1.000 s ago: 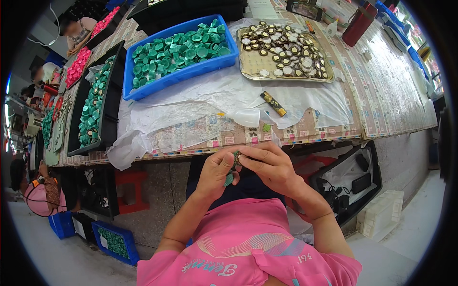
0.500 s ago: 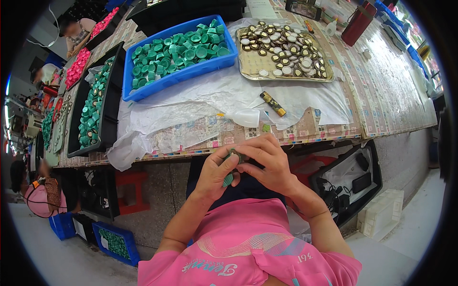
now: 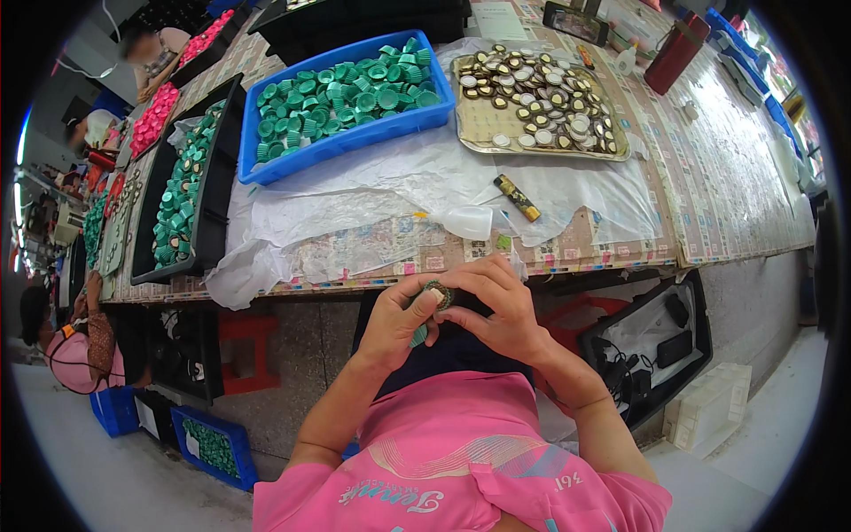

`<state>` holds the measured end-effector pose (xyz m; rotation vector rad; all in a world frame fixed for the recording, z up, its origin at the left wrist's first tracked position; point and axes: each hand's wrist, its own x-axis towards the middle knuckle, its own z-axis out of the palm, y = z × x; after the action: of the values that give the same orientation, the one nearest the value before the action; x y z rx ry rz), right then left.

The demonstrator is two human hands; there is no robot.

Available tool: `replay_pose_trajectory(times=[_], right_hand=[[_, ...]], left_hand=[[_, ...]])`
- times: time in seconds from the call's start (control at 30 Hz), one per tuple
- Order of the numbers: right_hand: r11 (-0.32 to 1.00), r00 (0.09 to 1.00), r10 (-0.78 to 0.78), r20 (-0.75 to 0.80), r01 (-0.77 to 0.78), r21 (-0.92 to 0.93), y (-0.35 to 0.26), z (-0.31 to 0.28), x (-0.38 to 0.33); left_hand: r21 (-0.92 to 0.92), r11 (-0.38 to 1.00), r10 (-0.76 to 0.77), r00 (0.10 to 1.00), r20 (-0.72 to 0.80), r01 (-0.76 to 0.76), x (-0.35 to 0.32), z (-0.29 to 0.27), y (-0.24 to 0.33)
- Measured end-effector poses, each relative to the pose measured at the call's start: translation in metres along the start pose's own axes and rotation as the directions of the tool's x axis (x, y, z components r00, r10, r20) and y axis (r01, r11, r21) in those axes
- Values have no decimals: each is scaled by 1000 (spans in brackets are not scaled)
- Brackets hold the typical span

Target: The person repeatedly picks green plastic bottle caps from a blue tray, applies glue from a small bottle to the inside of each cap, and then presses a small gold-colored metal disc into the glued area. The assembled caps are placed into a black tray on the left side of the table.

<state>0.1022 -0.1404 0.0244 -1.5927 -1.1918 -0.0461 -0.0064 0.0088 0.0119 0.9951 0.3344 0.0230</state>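
Just below the table's near edge, my two hands meet around a small green fluted cup (image 3: 445,293). My left hand (image 3: 394,321) pinches it, thumb laid over the pale middle of its open side. A second green cup (image 3: 419,335) is tucked in the fingers of that hand. From the other side, the curled fingers and thumb of my right hand (image 3: 496,301) grip the rim of the first cup. On the table, a blue tray (image 3: 292,167) holds many such cups, and a metal tray (image 3: 483,106) holds dark round discs with white or cream middles.
A long black tray (image 3: 211,217) at the left holds green cups, some with discs inside. White paper sheeting carries a black-and-gold tube (image 3: 517,197) and a white plastic piece (image 3: 467,222). A red flask (image 3: 678,51) stands far right. Other people sit along the left.
The view has shifted slightly, so the table and trays sit a little further right. The cup's open side with its pale middle now shows more between my hands.
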Motion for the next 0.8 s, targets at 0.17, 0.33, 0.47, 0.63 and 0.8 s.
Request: replay_pose_trajectory(times=[0.17, 0.33, 0.47, 0.63, 0.8], right_hand=[[998, 998, -54, 28, 54, -16, -3, 3, 2], [1000, 999, -12, 32, 12, 9, 2, -2, -5], [999, 999, -4, 41, 2, 52, 2, -2, -7], [999, 999, -9, 40, 7, 48, 1, -2, -5], [998, 999, -27, -22, 26, -50, 3, -13, 7]], left_hand=[[242, 964, 143, 981, -135, -107, -7, -11, 29], [667, 679, 678, 613, -406, -309, -9, -80, 117], [705, 616, 775, 431, -462, -353, -23, -174, 204], [708, 696, 699, 339, -629, -121, -26, -249, 258], [613, 758, 643, 411, -646, -222, -37, -302, 261]])
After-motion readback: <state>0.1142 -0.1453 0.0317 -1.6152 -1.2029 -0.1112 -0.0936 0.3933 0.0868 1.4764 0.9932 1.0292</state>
